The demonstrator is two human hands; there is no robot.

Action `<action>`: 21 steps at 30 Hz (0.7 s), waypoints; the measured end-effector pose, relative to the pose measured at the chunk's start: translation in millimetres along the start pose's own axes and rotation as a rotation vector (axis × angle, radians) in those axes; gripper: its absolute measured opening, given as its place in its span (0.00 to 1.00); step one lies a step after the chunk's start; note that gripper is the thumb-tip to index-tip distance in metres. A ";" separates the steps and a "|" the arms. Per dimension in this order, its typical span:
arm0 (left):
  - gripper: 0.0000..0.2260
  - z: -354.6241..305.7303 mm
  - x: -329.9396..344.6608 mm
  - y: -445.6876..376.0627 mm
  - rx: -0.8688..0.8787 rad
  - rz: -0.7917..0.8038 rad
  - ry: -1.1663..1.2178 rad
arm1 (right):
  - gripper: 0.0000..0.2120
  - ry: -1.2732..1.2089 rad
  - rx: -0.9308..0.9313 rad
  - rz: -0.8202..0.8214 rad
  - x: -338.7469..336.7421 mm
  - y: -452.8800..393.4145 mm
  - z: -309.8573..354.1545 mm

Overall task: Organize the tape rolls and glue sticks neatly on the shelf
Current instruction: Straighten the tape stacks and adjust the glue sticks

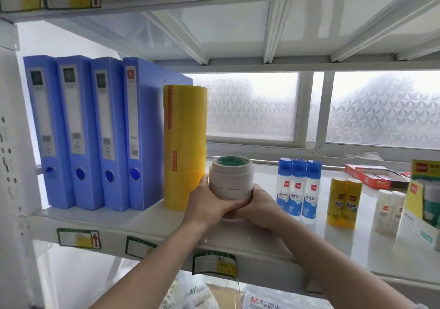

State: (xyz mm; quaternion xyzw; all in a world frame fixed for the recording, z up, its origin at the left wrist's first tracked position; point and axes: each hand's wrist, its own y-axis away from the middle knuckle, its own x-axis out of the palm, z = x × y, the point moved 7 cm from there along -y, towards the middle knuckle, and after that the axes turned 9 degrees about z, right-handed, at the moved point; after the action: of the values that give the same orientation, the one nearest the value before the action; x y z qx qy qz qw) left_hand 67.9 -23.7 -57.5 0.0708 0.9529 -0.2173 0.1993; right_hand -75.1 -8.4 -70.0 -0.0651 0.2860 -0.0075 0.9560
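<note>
Hands come first in our view: our left hand (206,201) and right hand (258,205) curl around the bottom of a stack of white tape rolls (231,180), fingers meeting at the front, so both grip it. We see several flat, matte white rolls piled a little unevenly, the top one showing a green inner core. The stack sits near the front edge of the white shelf (357,244), whose smooth, glossy surface mirrors the things on it. Just left of the stack, touching our left hand's side, stands a tall column of yellow tape rolls (184,147), shiny and translucent, with a red-patterned strip down its side. Right of the stack we see three liquid glue bottles (298,189) upright in a tight row, clear bodies with blue caps. Further right stand two yellow glue sticks (344,205), then two white glue sticks (389,211) beside them. At the right edge a printed carton (421,204) holds some wrapped goods we cannot make out. Behind lies an open red box (373,175), flat on the shelf. At the left, four blue file boxes (95,132) stand upright, spines toward us. Farthest back, a frosted window (257,104) shows a faceted pattern.
</note>
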 end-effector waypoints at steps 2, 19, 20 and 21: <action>0.37 0.9 0.0 -0.5 0.003 0.001 -0.005 | 0.35 0.013 0.029 0.018 0.0 0.2 -1.7; 0.32 25.1 2.8 -1.5 -0.074 0.229 -0.087 | 0.29 0.140 0.090 0.107 -7.7 8.7 -3.2; 0.32 25.0 2.9 -1.1 -0.063 0.230 -0.098 | 0.28 0.150 0.091 0.105 -7.4 8.9 -2.4; 0.32 24.5 3.2 -0.7 -0.055 0.233 -0.105 | 0.28 0.159 0.089 0.106 -7.0 9.1 -1.5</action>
State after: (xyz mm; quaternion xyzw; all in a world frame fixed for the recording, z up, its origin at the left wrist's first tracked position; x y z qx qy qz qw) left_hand 73.4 -34.9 -78.8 0.1640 0.9320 -0.1700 0.2748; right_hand -82.0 0.8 -68.6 -0.0065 0.3631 0.0250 0.9314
